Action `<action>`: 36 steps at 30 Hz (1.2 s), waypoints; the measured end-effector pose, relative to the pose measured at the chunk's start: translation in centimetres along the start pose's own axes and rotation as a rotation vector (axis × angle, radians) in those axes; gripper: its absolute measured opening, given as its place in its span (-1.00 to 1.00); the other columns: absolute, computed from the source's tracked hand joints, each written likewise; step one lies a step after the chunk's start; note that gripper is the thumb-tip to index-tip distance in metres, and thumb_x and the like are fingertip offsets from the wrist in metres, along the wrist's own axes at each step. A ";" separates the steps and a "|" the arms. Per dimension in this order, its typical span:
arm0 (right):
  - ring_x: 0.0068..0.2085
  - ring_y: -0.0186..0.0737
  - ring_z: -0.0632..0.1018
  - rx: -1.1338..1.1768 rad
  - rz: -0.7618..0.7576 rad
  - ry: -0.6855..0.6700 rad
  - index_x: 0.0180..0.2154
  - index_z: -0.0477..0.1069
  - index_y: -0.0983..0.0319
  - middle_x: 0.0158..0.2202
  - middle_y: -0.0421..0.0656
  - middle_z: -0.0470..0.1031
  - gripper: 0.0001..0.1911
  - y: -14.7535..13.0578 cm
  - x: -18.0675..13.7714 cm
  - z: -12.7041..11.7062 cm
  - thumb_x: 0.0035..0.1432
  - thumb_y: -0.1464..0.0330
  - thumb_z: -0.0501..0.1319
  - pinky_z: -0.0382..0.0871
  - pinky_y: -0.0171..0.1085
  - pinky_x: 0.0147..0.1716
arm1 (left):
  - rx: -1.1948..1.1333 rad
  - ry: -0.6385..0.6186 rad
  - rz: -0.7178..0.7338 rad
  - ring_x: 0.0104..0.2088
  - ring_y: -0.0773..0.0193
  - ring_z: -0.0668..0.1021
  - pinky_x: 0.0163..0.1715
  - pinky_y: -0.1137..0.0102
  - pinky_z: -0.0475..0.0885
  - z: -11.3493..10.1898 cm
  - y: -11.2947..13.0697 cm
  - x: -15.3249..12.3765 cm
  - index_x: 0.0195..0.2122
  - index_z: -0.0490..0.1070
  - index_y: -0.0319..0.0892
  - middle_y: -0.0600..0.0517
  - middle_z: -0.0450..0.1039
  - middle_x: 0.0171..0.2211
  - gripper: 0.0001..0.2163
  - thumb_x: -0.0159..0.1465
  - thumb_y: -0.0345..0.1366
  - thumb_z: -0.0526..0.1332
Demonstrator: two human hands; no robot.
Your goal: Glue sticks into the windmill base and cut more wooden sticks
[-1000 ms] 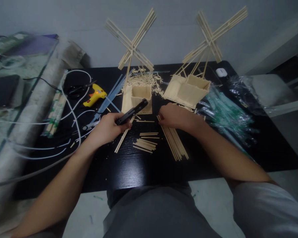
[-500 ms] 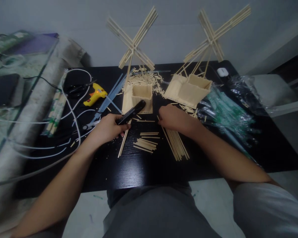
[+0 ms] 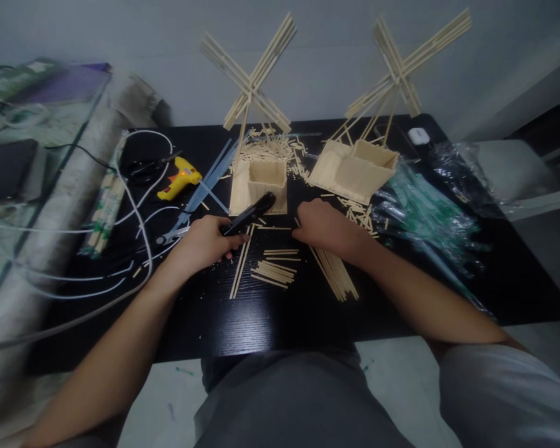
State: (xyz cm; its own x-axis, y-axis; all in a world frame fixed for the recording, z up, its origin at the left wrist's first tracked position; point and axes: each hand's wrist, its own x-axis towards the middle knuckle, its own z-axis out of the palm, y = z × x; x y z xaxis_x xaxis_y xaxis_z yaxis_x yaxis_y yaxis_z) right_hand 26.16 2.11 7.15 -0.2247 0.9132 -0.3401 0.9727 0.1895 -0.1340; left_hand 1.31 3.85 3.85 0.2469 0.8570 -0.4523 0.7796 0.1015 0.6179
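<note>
The short sticks [image 3: 274, 272] lie on the black table [image 3: 233, 330] between the two hands. Beyond them to the left, the left hand [image 3: 205, 241] is bent inward, thumb and fingers pinching a black tool [image 3: 249, 213] that slants up and away. Two long sticks [image 3: 241, 267] lie just left of the short sticks, their far ends by the left thumb; contact there is unclear. Beyond the short sticks to the right, the right hand [image 3: 324, 227] is curled, knuckles up, over the far ends of the long-stick bundle [image 3: 336, 274]. Its fingertips are hidden, so I cannot tell whether they grip a stick. The tool covers part of the wooden model [image 3: 267, 171] standing behind the short sticks. On their near side, dark tabletop runs to the table's edge; a narrow strip separates them from the bundle.
</note>
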 end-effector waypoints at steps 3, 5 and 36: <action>-0.26 0.06 0.64 0.019 -0.019 0.059 -0.20 0.61 0.45 -0.35 0.16 0.62 -0.73 0.2 0.0 0.0 0.18 0.37 0.26 0.31 -0.20 -0.35 | 0.032 0.024 0.023 -0.55 0.21 0.54 -0.57 0.39 0.36 -0.1 0.0 -0.1 -0.39 0.54 -0.12 0.05 0.53 -0.55 -0.68 0.12 0.06 0.36; -0.31 0.01 0.61 0.036 -0.030 0.121 -0.26 0.61 0.42 -0.39 0.11 0.61 -0.74 0.5 0.0 -0.2 0.18 0.36 0.23 0.27 -0.21 -0.37 | 0.051 0.048 0.044 -0.54 0.22 0.54 -0.54 0.39 0.35 -0.3 0.2 -0.2 -0.33 0.57 -0.10 0.08 0.52 -0.56 -0.67 0.14 0.08 0.35; -0.48 -0.39 0.32 1.180 -0.446 0.400 -0.20 0.53 0.26 -0.51 -0.31 0.33 -0.62 -1.8 -0.8 -0.3 0.29 0.04 0.30 0.17 -0.37 -0.49 | 0.210 0.556 0.551 -0.20 0.18 0.53 -0.17 0.32 0.40 1.2 1.6 -2.1 -0.07 0.40 -0.16 -0.03 0.48 -0.21 -0.77 0.40 -0.13 0.13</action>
State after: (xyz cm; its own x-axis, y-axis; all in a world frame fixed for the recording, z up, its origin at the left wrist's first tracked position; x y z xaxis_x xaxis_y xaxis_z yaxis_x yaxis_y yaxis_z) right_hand 24.66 1.14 7.94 -0.2795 0.9363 0.2126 0.1406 0.2590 -0.9556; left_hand 2.72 1.60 5.09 0.3484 0.8875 0.3017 0.7344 -0.4584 0.5005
